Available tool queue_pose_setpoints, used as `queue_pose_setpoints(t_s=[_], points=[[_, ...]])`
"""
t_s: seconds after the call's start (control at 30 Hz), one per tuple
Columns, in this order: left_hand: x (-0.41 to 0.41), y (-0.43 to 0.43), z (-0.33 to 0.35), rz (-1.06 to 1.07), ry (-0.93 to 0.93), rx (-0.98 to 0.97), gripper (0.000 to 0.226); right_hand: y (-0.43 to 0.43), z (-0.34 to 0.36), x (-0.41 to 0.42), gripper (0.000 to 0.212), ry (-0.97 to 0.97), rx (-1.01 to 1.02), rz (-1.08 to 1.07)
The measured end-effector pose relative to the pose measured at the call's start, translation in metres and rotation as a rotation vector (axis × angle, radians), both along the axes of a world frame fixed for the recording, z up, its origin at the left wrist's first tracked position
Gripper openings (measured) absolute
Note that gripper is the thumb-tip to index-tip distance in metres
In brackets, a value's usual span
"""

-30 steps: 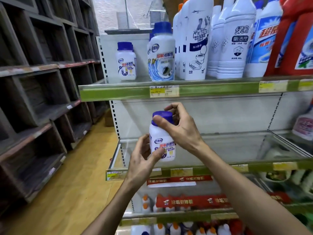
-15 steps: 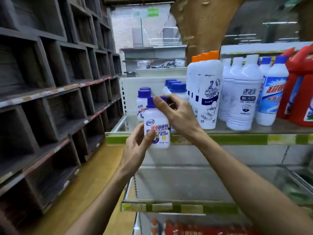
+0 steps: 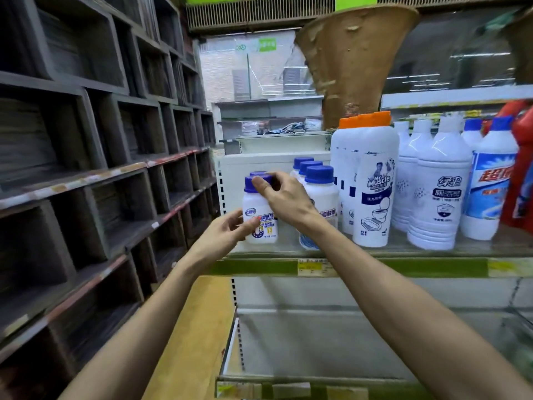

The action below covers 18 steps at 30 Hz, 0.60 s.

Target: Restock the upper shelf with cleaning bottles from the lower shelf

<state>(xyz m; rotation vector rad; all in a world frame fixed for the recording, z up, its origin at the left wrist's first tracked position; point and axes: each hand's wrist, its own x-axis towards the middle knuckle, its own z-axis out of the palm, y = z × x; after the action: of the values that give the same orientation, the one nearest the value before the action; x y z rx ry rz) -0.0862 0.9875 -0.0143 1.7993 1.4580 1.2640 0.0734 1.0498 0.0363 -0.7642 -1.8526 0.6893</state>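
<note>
Nearest the viewer, two bare forearms reach up from below, over the front rail of the lower shelf (image 3: 291,389) with its price tags.

The left hand (image 3: 227,232) is curled round the lower body of a small white bottle (image 3: 259,215), thumb on the front label. The right hand (image 3: 284,197) comes in from above and pinches the bottle's blue cap (image 3: 250,183) between thumb and fingertips. Both hands are therefore closed on the same bottle, which stands upright.

The bottle is at the left end of the upper shelf (image 3: 259,267), just behind its green front rail. Whether its base rests on the shelf or hovers just over it cannot be told.

Directly behind the held bottle, one more blue cap (image 3: 257,172) shows. Just to the right, a row of three like bottles (image 3: 321,194) runs back from the front, making five small blue-capped bottles in all.

Further right along the upper shelf, in order:
- tall white bottles with orange caps (image 3: 375,183), at least three, in a row front to back
- three white bottles with white caps (image 3: 441,197)
- two taller blue-capped bottles with blue labels (image 3: 490,183)
- a red bottle (image 3: 519,174), cut off by the edge of the view

To the left of the aisle stands a wall of dark wooden cubbyholes (image 3: 86,168), with a yellow floor (image 3: 196,313) between it and the shelves.
</note>
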Motion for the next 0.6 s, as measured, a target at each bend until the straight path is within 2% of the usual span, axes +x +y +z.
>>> queue_pose_setpoints(t_s=[0.23, 0.4, 0.6], points=[[-0.012, 0.017, -0.001, 0.004, 0.042, -0.088, 0.036, 0.016, -0.025, -0.017, 0.039, -0.054, -0.005, -0.057], [-0.009, 0.021, 0.000, 0.027, 0.073, -0.081, 0.025, 0.017, -0.024, -0.019, 0.041, -0.052, -0.047, -0.059], [-0.008, 0.024, -0.010, 0.113, 0.064, -0.005, 0.035, 0.012, -0.025, -0.021, 0.038, -0.073, -0.045, -0.127]])
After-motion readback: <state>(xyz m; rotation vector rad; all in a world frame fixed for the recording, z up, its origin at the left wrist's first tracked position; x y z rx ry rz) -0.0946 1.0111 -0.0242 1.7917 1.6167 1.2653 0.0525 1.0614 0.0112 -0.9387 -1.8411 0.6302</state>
